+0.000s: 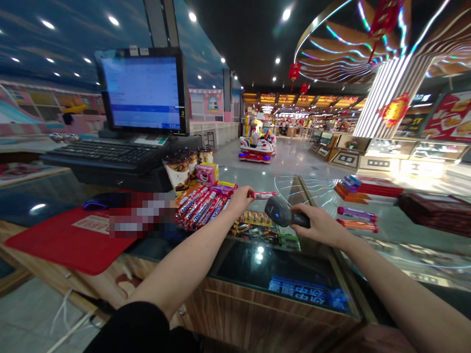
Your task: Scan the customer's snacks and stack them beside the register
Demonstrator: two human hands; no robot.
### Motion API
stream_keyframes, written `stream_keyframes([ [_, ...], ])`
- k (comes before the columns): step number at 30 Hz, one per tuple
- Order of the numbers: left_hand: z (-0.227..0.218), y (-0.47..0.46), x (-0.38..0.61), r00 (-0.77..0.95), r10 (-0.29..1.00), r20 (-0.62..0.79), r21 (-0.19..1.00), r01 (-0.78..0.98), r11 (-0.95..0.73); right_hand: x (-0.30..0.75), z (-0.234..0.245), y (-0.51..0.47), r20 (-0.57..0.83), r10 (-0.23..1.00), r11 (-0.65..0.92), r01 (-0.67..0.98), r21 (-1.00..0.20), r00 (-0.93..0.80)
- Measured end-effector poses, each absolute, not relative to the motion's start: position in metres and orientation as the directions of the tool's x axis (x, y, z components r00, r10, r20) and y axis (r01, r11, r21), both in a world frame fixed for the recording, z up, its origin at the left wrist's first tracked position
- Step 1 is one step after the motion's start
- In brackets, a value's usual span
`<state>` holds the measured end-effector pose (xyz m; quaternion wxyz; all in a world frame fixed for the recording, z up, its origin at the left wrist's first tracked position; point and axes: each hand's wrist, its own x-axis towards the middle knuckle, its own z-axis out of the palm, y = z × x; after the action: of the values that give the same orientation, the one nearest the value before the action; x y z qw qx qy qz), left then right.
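Observation:
My left hand (243, 198) pinches one end of a thin red candy roll (263, 195), which points right above the glass counter. My right hand (312, 223) is wrapped round the handle of a dark barcode scanner (278, 212). The scanner's head is just below and right of the roll's far end. Left of my left hand lies a pile of red Mentos rolls (200, 206), with a purple roll (224, 187) at its back. Behind the pile are brown-and-white cups (178, 172) and a pink box (206, 174).
A monitor (142, 90) and black keyboard (103, 154) stand at the left, above a red mat (66, 240) with a mouse (105, 201). Purple and orange tubes (356, 225), red boxes (379, 187) and a dark brown package (436, 208) lie on the glass at the right.

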<state>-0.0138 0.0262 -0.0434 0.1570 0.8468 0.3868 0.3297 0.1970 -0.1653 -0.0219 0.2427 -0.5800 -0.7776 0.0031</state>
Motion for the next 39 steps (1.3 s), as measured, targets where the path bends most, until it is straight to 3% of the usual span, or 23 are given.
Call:
stream_keyframes([
  [12,-0.038,0.029,-0.018,0.494,0.783,0.378,0.538,0.57,-0.62,0.198,-0.017,-0.169,0.38,0.902,0.326,0.898,-0.295,-0.202],
  [18,-0.033,0.031,-0.024,0.53,0.756,0.384,0.489,0.578,-0.653,0.198,-0.017,-0.169,0.381,0.902,0.326,0.897,-0.297,-0.202],
  [24,-0.036,0.037,-0.03,0.621,0.673,0.402,0.363,0.566,-0.74,0.199,-0.018,-0.169,0.38,0.901,0.331,0.896,-0.295,-0.208],
  [39,-0.035,0.033,-0.032,0.624,0.674,0.395,0.339,0.583,-0.738,0.2,-0.02,-0.167,0.372,0.902,0.332,0.903,-0.271,-0.22],
])
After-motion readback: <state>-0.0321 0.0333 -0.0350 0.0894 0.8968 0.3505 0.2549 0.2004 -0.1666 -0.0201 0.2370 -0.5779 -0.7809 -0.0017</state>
